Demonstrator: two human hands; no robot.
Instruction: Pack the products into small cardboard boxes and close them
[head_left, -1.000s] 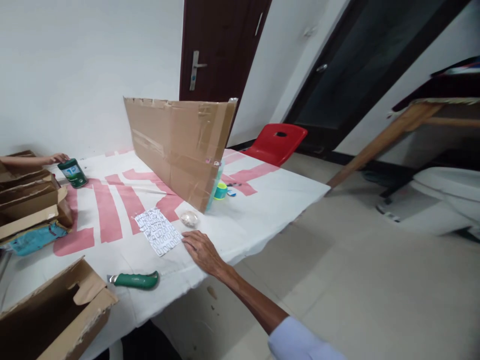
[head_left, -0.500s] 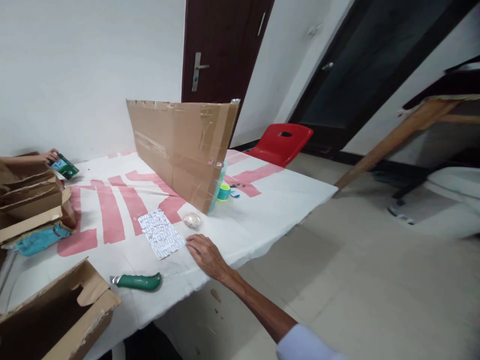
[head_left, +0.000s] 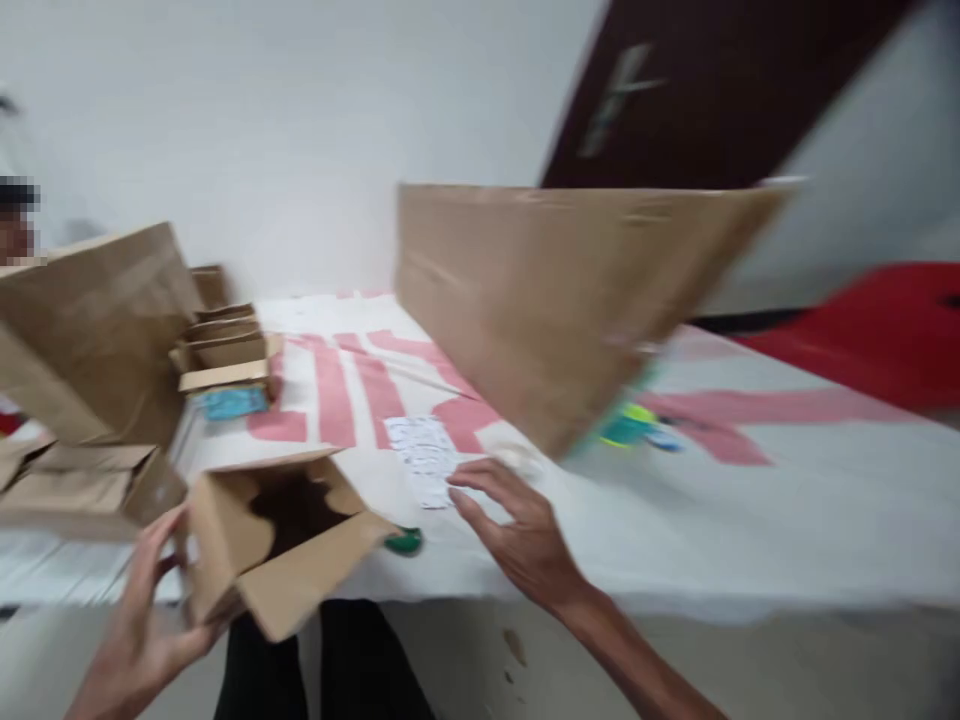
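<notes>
My left hand [head_left: 146, 610] grips the left side of a small open cardboard box [head_left: 221, 540], thumb below and fingers along its edge. The box is tilted, its flaps spread and its inside dark. My right hand [head_left: 517, 530] is open, thumb and forefinger apart, over the table beside a white sheet of paper [head_left: 420, 460] with drawn marks. Past that hand lies a pale, blurred small item [head_left: 517, 460]. The green handle of a utility knife [head_left: 405, 541] shows beyond the box's flap; its blade is hidden.
A large cardboard panel [head_left: 540, 300] stands on the white-and-red table cover [head_left: 675, 530], with teal tape [head_left: 626, 425] beside it. At left are more cardboard boxes [head_left: 229, 350], a blue packet [head_left: 235, 403], a big carton [head_left: 105, 320] and part of a person [head_left: 16, 230]. A red chair [head_left: 885, 320] stands right.
The view has swung left. My left hand has come into view gripping the small box, which now tilts. My right hand has lifted off the table near the paper, fingers spread.
</notes>
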